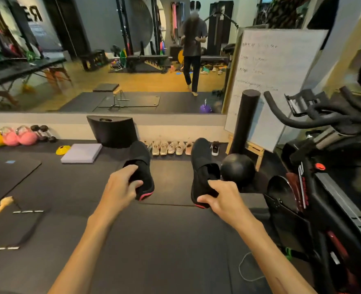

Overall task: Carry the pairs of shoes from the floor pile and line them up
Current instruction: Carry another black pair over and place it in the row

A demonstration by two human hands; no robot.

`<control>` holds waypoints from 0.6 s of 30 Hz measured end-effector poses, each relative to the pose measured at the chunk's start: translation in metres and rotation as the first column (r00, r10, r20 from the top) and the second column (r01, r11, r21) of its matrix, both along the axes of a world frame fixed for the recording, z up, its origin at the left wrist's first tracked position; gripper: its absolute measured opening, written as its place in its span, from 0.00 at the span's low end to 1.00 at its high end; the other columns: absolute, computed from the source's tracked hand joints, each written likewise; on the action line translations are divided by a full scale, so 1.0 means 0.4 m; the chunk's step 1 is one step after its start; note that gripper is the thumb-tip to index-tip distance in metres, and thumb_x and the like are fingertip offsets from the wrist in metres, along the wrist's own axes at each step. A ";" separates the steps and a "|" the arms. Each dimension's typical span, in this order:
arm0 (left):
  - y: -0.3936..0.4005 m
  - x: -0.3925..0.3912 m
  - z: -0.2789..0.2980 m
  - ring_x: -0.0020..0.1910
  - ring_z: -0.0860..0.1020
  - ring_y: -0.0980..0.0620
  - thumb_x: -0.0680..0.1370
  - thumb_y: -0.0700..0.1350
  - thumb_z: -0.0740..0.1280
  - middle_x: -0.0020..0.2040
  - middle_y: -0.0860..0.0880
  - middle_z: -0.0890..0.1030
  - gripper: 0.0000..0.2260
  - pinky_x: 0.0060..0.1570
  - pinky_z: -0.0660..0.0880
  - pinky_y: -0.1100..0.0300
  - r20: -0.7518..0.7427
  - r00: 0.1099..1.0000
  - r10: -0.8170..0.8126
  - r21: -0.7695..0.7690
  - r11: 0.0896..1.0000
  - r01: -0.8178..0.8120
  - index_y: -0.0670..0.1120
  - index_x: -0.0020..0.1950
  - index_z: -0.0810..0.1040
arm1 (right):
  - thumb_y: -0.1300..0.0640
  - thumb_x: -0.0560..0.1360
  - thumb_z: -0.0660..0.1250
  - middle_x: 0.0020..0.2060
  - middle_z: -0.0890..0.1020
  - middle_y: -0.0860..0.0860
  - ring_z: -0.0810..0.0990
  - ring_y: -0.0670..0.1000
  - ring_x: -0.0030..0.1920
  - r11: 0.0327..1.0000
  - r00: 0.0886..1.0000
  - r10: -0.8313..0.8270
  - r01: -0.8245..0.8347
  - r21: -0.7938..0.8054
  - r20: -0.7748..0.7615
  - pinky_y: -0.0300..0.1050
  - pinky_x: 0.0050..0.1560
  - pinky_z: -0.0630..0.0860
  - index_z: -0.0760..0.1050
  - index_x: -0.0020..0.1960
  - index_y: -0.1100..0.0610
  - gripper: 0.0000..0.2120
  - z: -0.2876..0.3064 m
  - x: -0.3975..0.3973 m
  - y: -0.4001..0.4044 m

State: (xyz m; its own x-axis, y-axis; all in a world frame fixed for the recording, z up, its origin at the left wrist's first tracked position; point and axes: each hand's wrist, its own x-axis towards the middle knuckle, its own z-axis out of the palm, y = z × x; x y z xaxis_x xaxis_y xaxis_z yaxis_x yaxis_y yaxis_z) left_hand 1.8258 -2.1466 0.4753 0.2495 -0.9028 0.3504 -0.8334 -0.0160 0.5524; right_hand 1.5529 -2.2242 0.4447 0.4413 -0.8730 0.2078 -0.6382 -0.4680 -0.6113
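Observation:
I carry a pair of black shoes with red heel trim above the dark floor mat. My left hand (120,185) grips the heel opening of the left black shoe (142,166), toe pointing away from me. My right hand (220,198) grips the heel of the right black shoe (200,164) the same way. Ahead, against the low wall under the mirror, a row of several pale shoes (169,147) stands side by side, with one black-and-white shoe (215,148) at its right end.
A black medicine ball (238,167) and an upright foam roller (246,122) stand at the right, beside an exercise bike (315,166). A black curved block (112,131), a purple pad (82,152), a yellow cone (63,150) and kettlebells (16,136) line the wall at the left. A whiteboard (270,81) leans at the right.

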 end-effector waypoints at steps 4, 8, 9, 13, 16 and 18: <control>-0.188 0.052 0.003 0.49 0.79 0.47 0.75 0.40 0.71 0.51 0.45 0.82 0.15 0.46 0.71 0.58 0.050 0.999 -0.005 0.015 1.000 0.004 0.42 0.61 0.77 | 0.48 0.69 0.76 0.46 0.83 0.61 0.81 0.60 0.51 0.999 0.998 0.018 -0.016 0.033 -0.052 0.59 0.53 0.76 0.78 0.54 0.67 0.24 0.005 0.035 -0.215; -0.372 0.113 -0.014 0.44 0.79 0.47 0.75 0.41 0.71 0.47 0.48 0.82 0.10 0.42 0.70 0.57 0.066 0.996 -0.065 0.067 0.996 0.061 0.44 0.55 0.78 | 0.45 0.68 0.76 0.56 0.82 0.59 0.79 0.59 0.59 0.989 0.999 -0.003 0.011 0.147 -0.053 0.55 0.59 0.76 0.77 0.62 0.63 0.30 -0.005 0.099 -0.381; -0.422 0.130 -0.022 0.44 0.79 0.47 0.74 0.41 0.71 0.45 0.49 0.82 0.09 0.41 0.71 0.56 0.078 0.993 -0.086 0.081 0.994 0.079 0.45 0.53 0.78 | 0.45 0.69 0.76 0.57 0.81 0.59 0.78 0.59 0.60 0.983 0.998 -0.003 0.013 0.184 -0.057 0.56 0.60 0.76 0.76 0.63 0.63 0.30 -0.017 0.117 -0.425; -0.639 0.203 -0.069 0.44 0.79 0.47 0.74 0.40 0.71 0.45 0.51 0.81 0.08 0.41 0.75 0.51 0.086 0.984 -0.157 0.147 0.979 0.144 0.48 0.51 0.77 | 0.46 0.69 0.76 0.56 0.80 0.58 0.80 0.58 0.56 0.945 0.995 0.002 0.030 0.325 -0.100 0.53 0.56 0.78 0.79 0.56 0.59 0.22 -0.057 0.198 -0.603; -0.829 0.276 -0.113 0.49 0.80 0.48 0.75 0.41 0.71 0.49 0.51 0.82 0.12 0.44 0.74 0.53 0.047 0.979 -0.196 0.195 0.963 0.184 0.48 0.57 0.78 | 0.45 0.68 0.76 0.63 0.76 0.57 0.76 0.57 0.61 0.922 0.986 -0.038 0.098 0.375 -0.164 0.52 0.62 0.74 0.75 0.65 0.57 0.29 -0.069 0.270 -0.743; -0.964 0.322 -0.135 0.55 0.79 0.45 0.75 0.41 0.71 0.55 0.47 0.82 0.16 0.51 0.75 0.51 0.044 0.969 -0.242 0.259 0.940 0.223 0.44 0.62 0.78 | 0.45 0.68 0.76 0.64 0.75 0.57 0.76 0.58 0.62 0.904 0.975 -0.072 0.152 0.399 -0.208 0.52 0.61 0.74 0.74 0.66 0.56 0.31 -0.070 0.305 -0.837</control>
